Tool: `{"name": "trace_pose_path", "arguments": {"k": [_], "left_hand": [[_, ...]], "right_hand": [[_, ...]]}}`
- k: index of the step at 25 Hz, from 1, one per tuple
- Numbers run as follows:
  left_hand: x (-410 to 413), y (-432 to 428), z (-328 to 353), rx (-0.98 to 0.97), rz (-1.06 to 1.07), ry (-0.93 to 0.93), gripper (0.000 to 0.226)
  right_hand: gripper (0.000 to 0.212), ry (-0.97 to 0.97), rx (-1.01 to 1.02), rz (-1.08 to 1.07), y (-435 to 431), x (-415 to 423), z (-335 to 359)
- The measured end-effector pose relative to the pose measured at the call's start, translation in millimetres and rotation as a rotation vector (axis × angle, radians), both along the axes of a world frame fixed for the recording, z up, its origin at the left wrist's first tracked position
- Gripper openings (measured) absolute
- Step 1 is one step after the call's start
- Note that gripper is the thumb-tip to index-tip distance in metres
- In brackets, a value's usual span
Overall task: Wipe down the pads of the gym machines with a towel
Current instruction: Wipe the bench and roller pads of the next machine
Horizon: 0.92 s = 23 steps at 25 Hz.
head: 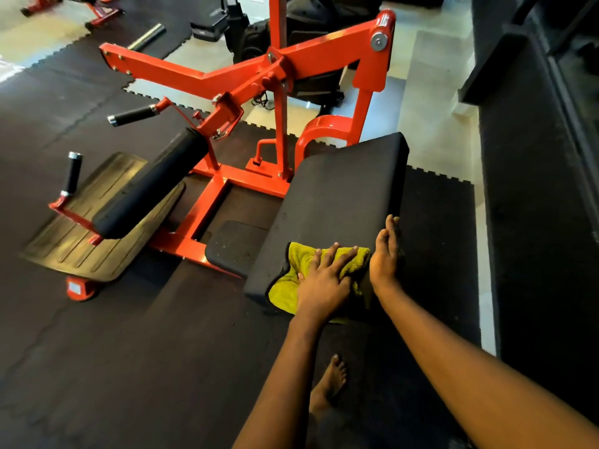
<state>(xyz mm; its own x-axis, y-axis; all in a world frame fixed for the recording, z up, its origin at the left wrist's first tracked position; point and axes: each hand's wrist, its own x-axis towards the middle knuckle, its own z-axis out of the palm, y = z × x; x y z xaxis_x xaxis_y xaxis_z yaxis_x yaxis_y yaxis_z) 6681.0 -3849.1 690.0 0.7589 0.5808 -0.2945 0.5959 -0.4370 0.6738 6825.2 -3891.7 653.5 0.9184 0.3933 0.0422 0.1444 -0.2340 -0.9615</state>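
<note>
Left hand (324, 277) presses towel (285, 291), right hand (384, 254) touches pad (340, 189).

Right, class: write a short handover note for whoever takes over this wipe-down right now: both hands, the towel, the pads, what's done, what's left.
Left hand: flat on the yellow towel, pressing it onto the near end of the large seat pad.
Right hand: open, resting on that pad's right edge.
Done: wiping of the seat pad is under way; how much is covered cannot be told.
Left: probably the rest of this pad, the long roller pad and the small lower pad.
</note>
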Motion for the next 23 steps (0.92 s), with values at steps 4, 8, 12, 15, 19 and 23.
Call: {"name": "trace_pose_path", "arguments": {"k": [4, 8, 12, 15, 19, 23], "left_hand": [[-25, -27, -9, 0.01, 0.049, -0.052, 0.066], [-20, -12, -22, -0.012, 0.148, -0.065, 0.065], [-10, 41, -48, -0.067, 0.35, 0.035, 0.061], [-10, 72, -67, -0.092, 0.475, 0.089, 0.057], [3, 26, -52, 0.0, 0.34, -0.129, 0.055], [11, 8, -45, 0.072, 0.203, -0.201, 0.06]], "right_hand": [[0.055, -0.068, -0.063, 0.016, -12, -19, -1], [0.057, -0.16, -0.173, 0.024, -12, -20, -3], [0.058, -0.223, -0.239, 0.006, -11, -17, -8], [0.059, -0.257, -0.258, -0.014, -7, -17, -9], [0.058, -0.273, -0.218, -0.015, -9, -18, -11], [0.059, -0.223, -0.213, -0.001, -12, -17, -10]]}}
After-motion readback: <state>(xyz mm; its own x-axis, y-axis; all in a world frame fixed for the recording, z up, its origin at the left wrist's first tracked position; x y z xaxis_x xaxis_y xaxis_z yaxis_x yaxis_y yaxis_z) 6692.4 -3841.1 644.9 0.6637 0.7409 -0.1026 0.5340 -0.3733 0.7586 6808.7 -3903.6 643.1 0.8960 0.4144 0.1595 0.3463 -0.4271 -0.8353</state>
